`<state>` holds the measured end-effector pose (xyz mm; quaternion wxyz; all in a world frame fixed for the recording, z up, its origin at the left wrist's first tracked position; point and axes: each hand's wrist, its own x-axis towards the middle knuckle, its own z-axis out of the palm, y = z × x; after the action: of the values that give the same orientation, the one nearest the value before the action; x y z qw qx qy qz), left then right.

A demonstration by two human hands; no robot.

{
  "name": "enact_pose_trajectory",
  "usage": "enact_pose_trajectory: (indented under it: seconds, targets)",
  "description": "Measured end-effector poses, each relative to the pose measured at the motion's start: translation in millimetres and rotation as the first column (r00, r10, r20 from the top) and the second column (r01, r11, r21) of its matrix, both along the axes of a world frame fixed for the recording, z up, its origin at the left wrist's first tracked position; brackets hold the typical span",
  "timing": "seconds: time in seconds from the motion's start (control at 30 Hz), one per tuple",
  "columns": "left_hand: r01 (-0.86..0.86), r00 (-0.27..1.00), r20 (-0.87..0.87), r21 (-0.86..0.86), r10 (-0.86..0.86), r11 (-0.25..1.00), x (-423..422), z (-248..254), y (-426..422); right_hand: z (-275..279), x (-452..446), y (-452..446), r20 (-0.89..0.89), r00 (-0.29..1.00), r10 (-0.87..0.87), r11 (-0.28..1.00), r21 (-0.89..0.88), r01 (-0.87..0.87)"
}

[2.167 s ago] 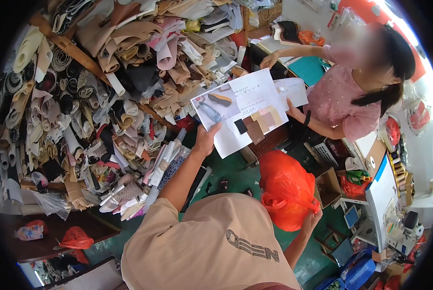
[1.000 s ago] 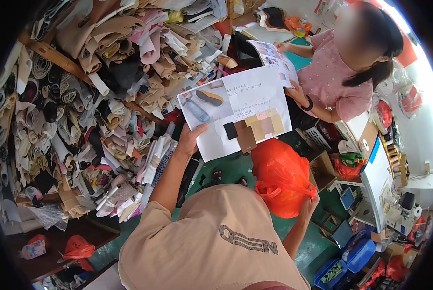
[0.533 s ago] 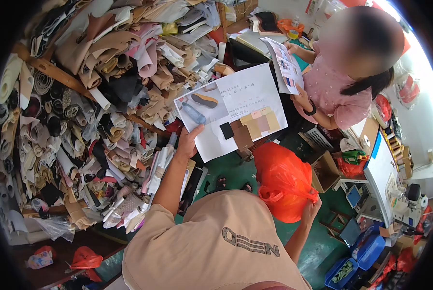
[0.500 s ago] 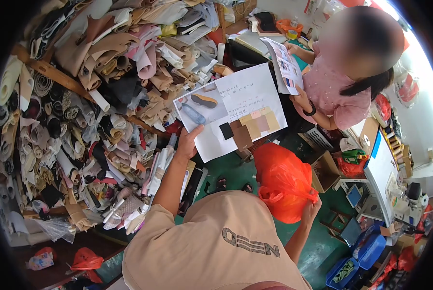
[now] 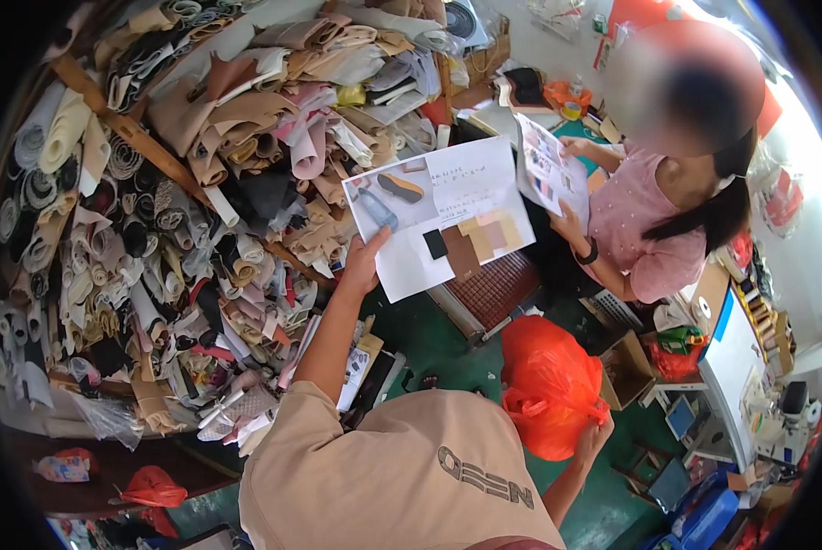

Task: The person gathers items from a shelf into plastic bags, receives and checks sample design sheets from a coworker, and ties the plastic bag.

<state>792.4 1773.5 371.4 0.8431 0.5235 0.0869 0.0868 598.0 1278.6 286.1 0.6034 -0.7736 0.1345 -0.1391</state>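
Note:
My left hand is closed on the lower left edge of a large white sheet. Printed shoe pictures, handwriting and several swatches in black, brown and beige show on it. Low on the right, my right hand grips the gathered top of a full red plastic bag, which hides its contents. Across from me, a person in a pink top holds another printed sheet in both hands, close to the right edge of mine.
Piled rolls of material fill the left side, crossed by a wooden beam. A brown slatted surface lies beyond my sheet. To the right are a cardboard box, a white worktable and a small stool on the green floor.
The view has shifted, and the red bag now appears lower and slightly right. My sheet sits a little lower, uncovering more of the brown slatted surface. Both hands keep their hold.

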Motion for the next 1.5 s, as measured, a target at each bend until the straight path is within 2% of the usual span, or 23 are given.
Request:
enact_pose_trajectory:
  seconds: [0.2, 0.3, 0.33, 0.43, 0.63, 0.7, 0.83, 1.0, 1.07, 1.1, 1.17, 1.27, 1.37, 1.5]
  targets:
    - [-0.103, 0.994, 0.051, 0.122, 0.097, 0.987, 7, 42, 14, -1, 4, -8, 0.032, 0.999, 0.004, 0.995, 0.096, -0.007]
    - [-0.150, 0.989, 0.025, 0.199, 0.149, 0.968, 6, 45, 15, 1, 8, -10, 0.032, 0.999, 0.012, 0.991, 0.130, -0.016]
    - [-0.123, 0.991, 0.082, 0.198, 0.109, 0.972, 6, 44, 11, -4, 10, -18, 0.031, 0.999, 0.026, 0.991, 0.128, -0.030]
    - [-0.087, 0.993, 0.089, 0.170, 0.072, 0.982, 4, 38, 6, -23, 12, -37, 0.007, 0.999, 0.036, 0.993, 0.116, -0.036]
    - [-0.102, 0.994, 0.045, 0.147, 0.096, 0.984, -1, 30, -7, -24, 20, -43, -0.009, 0.998, 0.062, 0.992, 0.110, -0.061]
    - [-0.095, 0.995, -0.008, 0.065, 0.096, 0.993, 4, 14, -1, -21, 20, -45, -0.037, 0.997, 0.061, 0.995, 0.078, -0.058]
    - [-0.021, 1.000, -0.018, -0.048, 0.020, 0.999, 28, -18, -11, -19, 19, -42, -0.062, 0.998, 0.019, 0.998, 0.061, -0.015]
    - [0.118, 0.970, -0.172, -0.296, -0.175, 0.948, 82, -96, -33, -20, 15, -31, -0.043, 0.997, -0.057, 0.998, 0.005, 0.058]
    - [0.186, 0.943, -0.224, -0.261, -0.247, 0.947, 96, -120, -46, -15, 16, -15, -0.039, 0.994, -0.104, 0.995, -0.003, 0.104]
    - [0.153, 0.937, -0.262, -0.283, -0.230, 0.947, 95, -120, -56, -12, 15, -9, -0.046, 0.992, -0.120, 0.993, 0.006, 0.120]
    - [0.171, 0.940, -0.227, -0.335, -0.256, 0.927, 95, -122, -68, -3, 18, 3, -0.051, 0.987, -0.149, 0.988, 0.028, 0.151]
    - [0.166, 0.947, -0.220, -0.291, -0.235, 0.942, 92, -109, -83, 6, 22, 23, -0.034, 0.986, -0.162, 0.987, 0.006, 0.162]
    - [0.368, 0.884, -0.170, -0.319, -0.435, 0.873, 103, -119, -77, 6, 17, 28, -0.066, 0.980, -0.185, 0.983, -0.027, 0.184]
    - [0.390, 0.878, -0.157, -0.317, -0.453, 0.865, 117, -110, -70, 2, 18, 38, -0.095, 0.971, -0.218, 0.976, -0.006, 0.219]
